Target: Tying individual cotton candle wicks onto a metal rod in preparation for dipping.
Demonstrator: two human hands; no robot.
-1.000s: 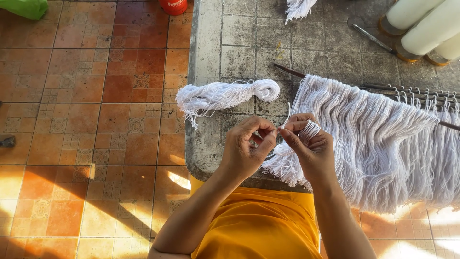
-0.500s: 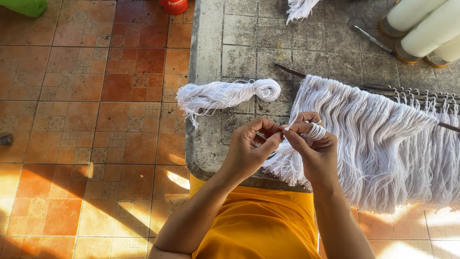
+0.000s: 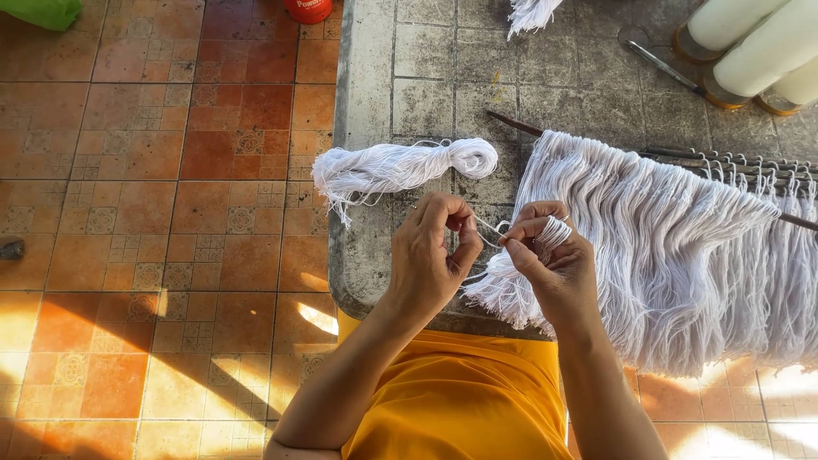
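Note:
My left hand (image 3: 432, 255) pinches the end of a thin white string (image 3: 488, 228) and draws it to the left. My right hand (image 3: 552, 264) holds the same string, with white yarn wound in loops around its forefinger (image 3: 555, 228). Under my right hand lies the lower left corner of a wide fringe of white yarn (image 3: 673, 247) that hangs from dark rods (image 3: 733, 162). A separate white yarn bundle (image 3: 400, 168) lies on the grey table (image 3: 426, 77), just beyond my left hand.
Large white thread cones (image 3: 750, 51) lie at the table's far right, with a thin metal tool (image 3: 660, 68) beside them. Another yarn tuft (image 3: 532, 13) shows at the top edge. A red container (image 3: 307, 8) and a green object (image 3: 43, 13) sit on the orange tiled floor.
My left hand has moved left, away from the right, pulling a short length of string out between them. Before, the fingertips of both hands met at the string.

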